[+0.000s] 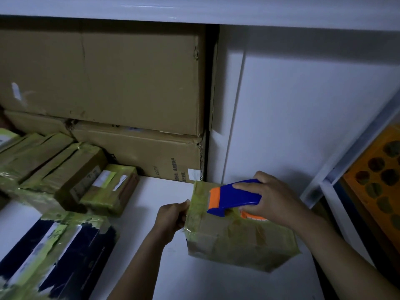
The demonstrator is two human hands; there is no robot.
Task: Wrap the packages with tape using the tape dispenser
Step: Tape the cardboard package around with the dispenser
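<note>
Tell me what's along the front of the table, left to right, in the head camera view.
Dark blue taped box → left hand → blue-and-orange tape dispenser → right hand → orange panel. The package lies under dispenser and right hand, so unplaced.

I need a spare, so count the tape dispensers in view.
1: the blue-and-orange plastic tape dispenser, gripped by the right hand, on top of the tape-wrapped brown cardboard package that the left hand holds. Others may sit out of view.

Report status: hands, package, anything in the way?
Left hand grips the package at its left edge. Right hand holds the tape dispenser against its top. Package partly taped, on the white table. Other taped packages lie apart at left.
</note>
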